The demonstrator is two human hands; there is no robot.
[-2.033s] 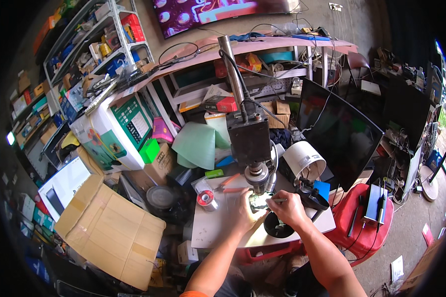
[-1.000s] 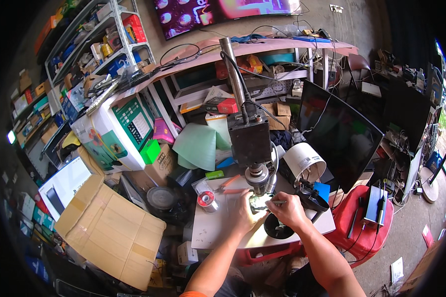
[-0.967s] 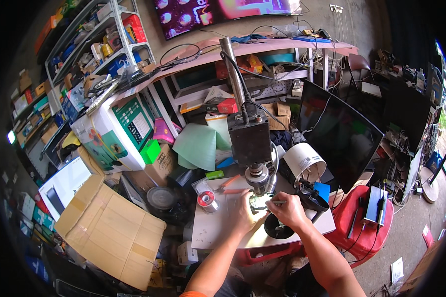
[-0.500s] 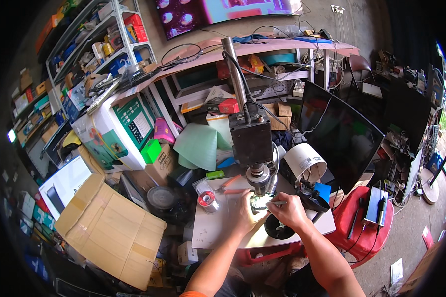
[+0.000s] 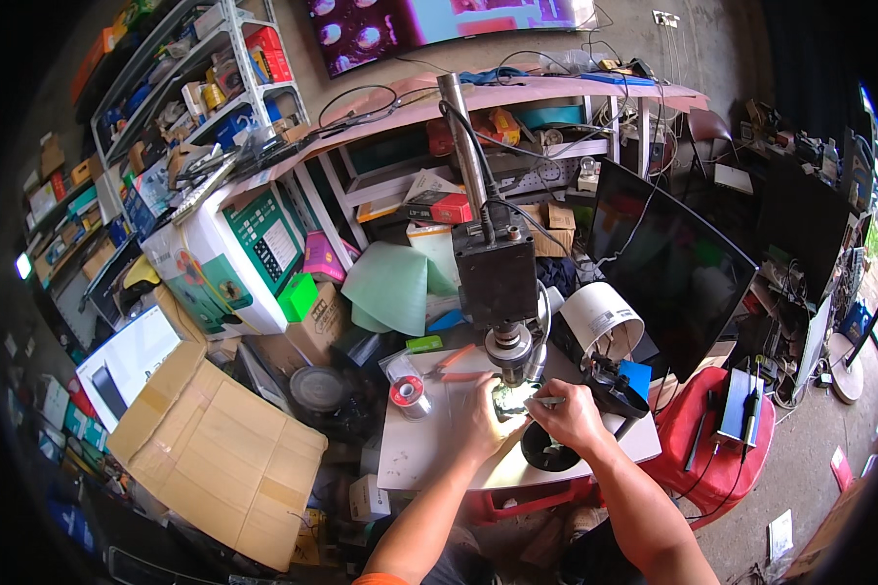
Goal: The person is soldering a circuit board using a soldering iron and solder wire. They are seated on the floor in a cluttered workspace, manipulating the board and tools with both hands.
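Under the lens of a dark digital microscope, my left hand grips a small, brightly lit circuit board by its left side. My right hand is closed round a slim, pale tool, whose tip points left at the board. The tool is too small to identify further. Below my right hand, a round black container stands on the white tabletop. Left of my left hand are a solder spool and orange-handled pliers.
A wall screen shows a magnified view. To the right stand a white lamp shade, a large dark monitor and a red stool bearing a blue box-shaped device. An open cardboard box lies at the left.
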